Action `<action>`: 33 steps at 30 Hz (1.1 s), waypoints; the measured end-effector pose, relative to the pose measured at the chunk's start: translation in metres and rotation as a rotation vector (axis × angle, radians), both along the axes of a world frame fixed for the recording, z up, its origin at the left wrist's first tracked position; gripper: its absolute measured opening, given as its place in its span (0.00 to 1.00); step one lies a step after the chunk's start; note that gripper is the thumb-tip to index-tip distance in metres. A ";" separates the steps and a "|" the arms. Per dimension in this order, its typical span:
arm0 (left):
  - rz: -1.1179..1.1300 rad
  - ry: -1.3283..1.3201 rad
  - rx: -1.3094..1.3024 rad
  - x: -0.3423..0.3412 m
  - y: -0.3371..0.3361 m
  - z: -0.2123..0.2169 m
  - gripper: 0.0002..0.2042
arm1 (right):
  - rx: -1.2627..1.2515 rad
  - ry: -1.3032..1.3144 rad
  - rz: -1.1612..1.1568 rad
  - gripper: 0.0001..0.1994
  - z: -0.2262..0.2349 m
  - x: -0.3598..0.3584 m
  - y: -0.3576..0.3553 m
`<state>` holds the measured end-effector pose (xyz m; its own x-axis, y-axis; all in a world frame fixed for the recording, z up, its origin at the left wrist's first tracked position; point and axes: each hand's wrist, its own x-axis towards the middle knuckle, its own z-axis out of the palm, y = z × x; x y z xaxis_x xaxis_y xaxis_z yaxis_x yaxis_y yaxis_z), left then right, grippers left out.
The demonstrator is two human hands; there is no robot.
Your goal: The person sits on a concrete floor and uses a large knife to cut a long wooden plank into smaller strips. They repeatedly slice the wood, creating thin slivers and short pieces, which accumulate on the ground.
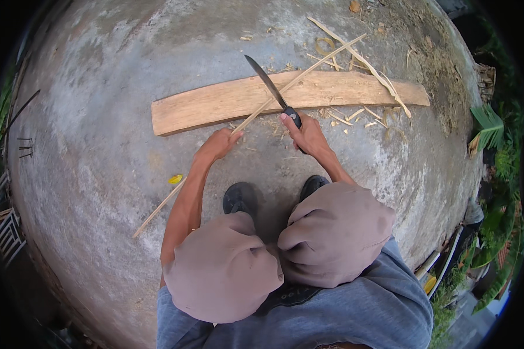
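A long thin wooden strip (300, 78) slants from the lower left to the upper right. My left hand (218, 144) is closed around it, and its lower end sticks out behind my left forearm. Beneath its upper part lies a thick wooden plank (215, 107), flat on the ground. In my right hand (310, 134) is a knife (265, 77) with a black handle and a dark blade, its tip pointing up and to the left. The blade crosses the strip above the plank; whether the edge touches the strip I cannot tell.
Pale shavings (343, 119) lie scattered around the plank on the concrete ground (99, 134). A ragged split strip (384, 81) rests across the plank's right end. A yellow leaf (175, 179) lies left of my left forearm. Green plants (489, 131) edge the right side. My shoes (240, 198) stand close to the plank.
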<state>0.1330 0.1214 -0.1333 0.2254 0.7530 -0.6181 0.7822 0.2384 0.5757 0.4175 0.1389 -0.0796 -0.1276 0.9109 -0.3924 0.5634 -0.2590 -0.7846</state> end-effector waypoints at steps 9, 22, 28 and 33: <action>0.048 -0.014 0.078 -0.007 -0.015 -0.006 0.29 | 0.375 0.180 -0.070 0.25 -0.019 -0.012 -0.002; 0.025 0.037 0.096 0.004 -0.009 -0.011 0.27 | 0.187 0.117 -0.017 0.26 0.028 -0.002 -0.009; 0.036 0.034 0.133 -0.007 -0.023 -0.003 0.28 | 0.478 0.005 0.007 0.24 -0.022 -0.016 -0.019; 0.017 0.065 0.206 0.000 -0.006 -0.027 0.28 | -0.143 0.059 0.058 0.30 -0.044 0.013 0.003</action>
